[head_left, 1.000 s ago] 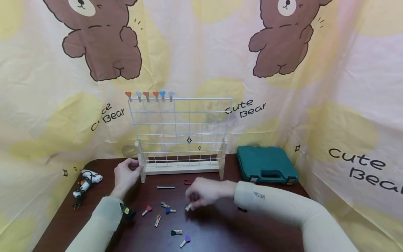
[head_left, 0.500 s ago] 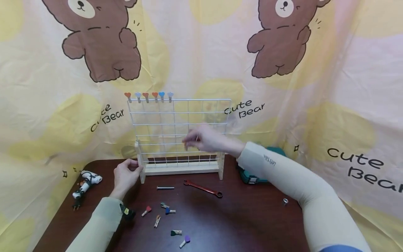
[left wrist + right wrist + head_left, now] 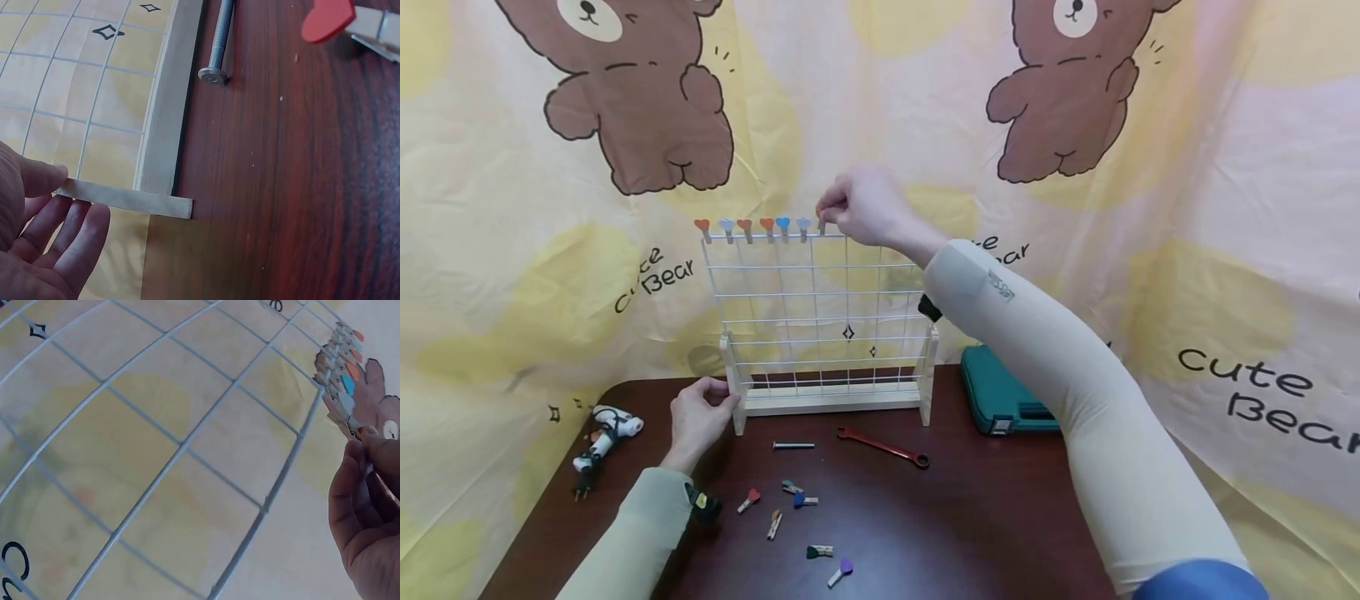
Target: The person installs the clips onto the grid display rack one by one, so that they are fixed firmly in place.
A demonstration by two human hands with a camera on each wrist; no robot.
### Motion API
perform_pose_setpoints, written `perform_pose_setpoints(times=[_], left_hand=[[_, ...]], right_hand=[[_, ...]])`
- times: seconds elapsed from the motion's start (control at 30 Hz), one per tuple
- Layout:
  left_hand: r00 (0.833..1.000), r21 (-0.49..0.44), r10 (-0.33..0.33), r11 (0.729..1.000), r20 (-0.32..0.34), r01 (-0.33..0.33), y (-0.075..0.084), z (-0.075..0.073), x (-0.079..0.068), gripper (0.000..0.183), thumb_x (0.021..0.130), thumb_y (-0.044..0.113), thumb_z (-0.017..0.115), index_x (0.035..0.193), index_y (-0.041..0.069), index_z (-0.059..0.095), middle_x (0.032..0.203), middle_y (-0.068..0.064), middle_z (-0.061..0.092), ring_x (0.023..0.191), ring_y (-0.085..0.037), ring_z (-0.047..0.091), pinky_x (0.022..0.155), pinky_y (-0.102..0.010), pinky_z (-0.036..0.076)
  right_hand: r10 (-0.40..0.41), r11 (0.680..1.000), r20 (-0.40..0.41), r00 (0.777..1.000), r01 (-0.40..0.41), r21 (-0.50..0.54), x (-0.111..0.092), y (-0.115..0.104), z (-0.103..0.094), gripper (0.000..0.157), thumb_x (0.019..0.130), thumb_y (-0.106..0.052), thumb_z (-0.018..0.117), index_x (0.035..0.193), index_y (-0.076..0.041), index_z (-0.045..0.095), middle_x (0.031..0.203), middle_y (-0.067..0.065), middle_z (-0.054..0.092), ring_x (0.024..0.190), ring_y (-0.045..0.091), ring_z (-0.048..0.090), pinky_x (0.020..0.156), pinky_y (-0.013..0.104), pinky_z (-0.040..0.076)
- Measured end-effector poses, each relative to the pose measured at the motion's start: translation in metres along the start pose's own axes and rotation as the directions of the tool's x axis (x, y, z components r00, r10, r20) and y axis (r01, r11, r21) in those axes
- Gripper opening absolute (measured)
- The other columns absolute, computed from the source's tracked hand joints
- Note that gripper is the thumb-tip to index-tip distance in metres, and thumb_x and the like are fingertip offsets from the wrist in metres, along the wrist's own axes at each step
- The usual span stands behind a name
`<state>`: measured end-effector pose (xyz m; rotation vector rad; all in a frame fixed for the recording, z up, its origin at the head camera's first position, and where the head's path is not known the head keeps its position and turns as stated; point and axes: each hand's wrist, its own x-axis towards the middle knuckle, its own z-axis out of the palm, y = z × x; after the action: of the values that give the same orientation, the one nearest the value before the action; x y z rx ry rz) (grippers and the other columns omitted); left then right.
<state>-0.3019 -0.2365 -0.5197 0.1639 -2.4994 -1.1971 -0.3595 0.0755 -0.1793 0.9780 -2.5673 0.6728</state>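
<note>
My right hand [image 3: 868, 208] pinches a small wooden clothespin [image 3: 345, 422] at the top wire of the white grid rack [image 3: 831, 293]. The pin's wooden end meets the wire; my fingers cover most of its heart. To its left, a row of heart clothespins [image 3: 767, 227] in orange, red and blue is clipped along the same wire. Low at the rack's left side, my left hand [image 3: 698, 421] holds the wooden side leg [image 3: 125, 198] between thumb and fingers. Several loose clothespins lie in front of the rack, among them a red-heart clothespin [image 3: 749, 500] and a purple-heart clothespin [image 3: 842, 572].
A bolt [image 3: 793, 446] and a red wrench [image 3: 883, 447] lie before the rack's base. At the back right stands a green tool case [image 3: 1000, 396], partly behind my right arm. A white corded tool [image 3: 610, 437] lies at the table's left edge.
My right hand has picked a clothespin up from the table and carried it up to the rack's top wire, uncovering the wrench. My left hand has stayed at the side leg.
</note>
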Motion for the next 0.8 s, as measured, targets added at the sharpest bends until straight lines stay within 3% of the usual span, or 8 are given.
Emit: perform_pose_setpoints(times=[0.13, 0.27, 0.4, 0.53, 0.67, 0.8], left_hand=[[1.0, -0.002, -0.013, 1.0, 0.0, 0.013, 0.0, 0.0, 0.0, 0.021, 0.092, 0.021, 0.082, 0.106, 0.006, 0.076, 0.1, -0.014, 0.078, 0.088, -0.028, 0.072, 0.074, -0.036, 0.053], [1.0, -0.004, -0.021, 1.0, 0.007, 0.021, -0.001, 0.0, -0.001, 0.022, 0.093, 0.022, 0.082, 0.107, 0.006, 0.076, 0.101, -0.015, 0.078, 0.09, -0.029, 0.072, 0.076, -0.037, 0.054], [1.0, -0.01, -0.023, 1.0, 0.012, 0.023, 0.0, -0.001, -0.001, 0.022, 0.093, 0.023, 0.081, 0.106, 0.006, 0.075, 0.1, -0.014, 0.078, 0.088, -0.029, 0.072, 0.074, -0.036, 0.054], [1.0, -0.007, -0.023, 1.0, 0.013, 0.023, 0.0, -0.001, -0.001, 0.022, 0.093, 0.023, 0.081, 0.106, 0.006, 0.075, 0.099, -0.014, 0.078, 0.088, -0.029, 0.072, 0.075, -0.037, 0.053], [1.0, -0.006, -0.014, 1.0, 0.012, 0.014, 0.0, -0.001, -0.002, 0.022, 0.093, 0.022, 0.081, 0.106, 0.006, 0.075, 0.098, -0.015, 0.078, 0.088, -0.029, 0.071, 0.077, -0.04, 0.053], [1.0, -0.009, -0.009, 1.0, 0.008, 0.009, 0.001, -0.001, -0.003, 0.022, 0.093, 0.021, 0.082, 0.106, 0.005, 0.076, 0.097, -0.015, 0.078, 0.088, -0.029, 0.072, 0.077, -0.04, 0.053]], right_hand=[[0.035, 0.998, 0.046, 0.998, -0.033, -0.049, 0.012, -0.003, 0.009, 0.029, 0.096, 0.001, 0.059, 0.101, -0.007, 0.086, 0.107, 0.004, 0.081, 0.097, 0.015, 0.073, 0.081, 0.025, 0.05], [0.033, 0.999, 0.055, 0.998, -0.031, -0.041, 0.012, -0.003, 0.012, 0.022, 0.097, -0.002, 0.064, 0.097, -0.005, 0.085, 0.101, 0.006, 0.081, 0.088, 0.017, 0.072, 0.079, 0.027, 0.049], [0.025, 0.998, 0.065, 0.998, -0.021, -0.055, 0.004, -0.002, 0.01, 0.022, 0.099, -0.011, 0.07, 0.116, -0.001, 0.08, 0.09, 0.006, 0.08, 0.077, 0.016, 0.069, 0.086, 0.031, 0.053], [0.002, 0.999, -0.004, 1.0, -0.002, -0.04, -0.013, 0.004, 0.014, 0.033, 0.1, -0.01, 0.067, 0.13, 0.001, 0.073, 0.077, 0.004, 0.074, 0.066, 0.016, 0.066, 0.086, 0.032, 0.054], [-0.05, 0.999, -0.126, 0.991, 0.049, -0.012, -0.04, 0.009, 0.028, 0.024, 0.099, -0.009, 0.068, 0.12, -0.002, 0.077, 0.072, -0.001, 0.07, 0.059, 0.012, 0.062, 0.068, 0.028, 0.055], [-0.13, 0.991, -0.083, 0.988, 0.13, -0.002, -0.076, 0.009, 0.058, 0.015, 0.097, -0.009, 0.07, 0.107, -0.007, 0.081, 0.072, -0.004, 0.071, 0.056, 0.007, 0.061, 0.057, 0.023, 0.053]])
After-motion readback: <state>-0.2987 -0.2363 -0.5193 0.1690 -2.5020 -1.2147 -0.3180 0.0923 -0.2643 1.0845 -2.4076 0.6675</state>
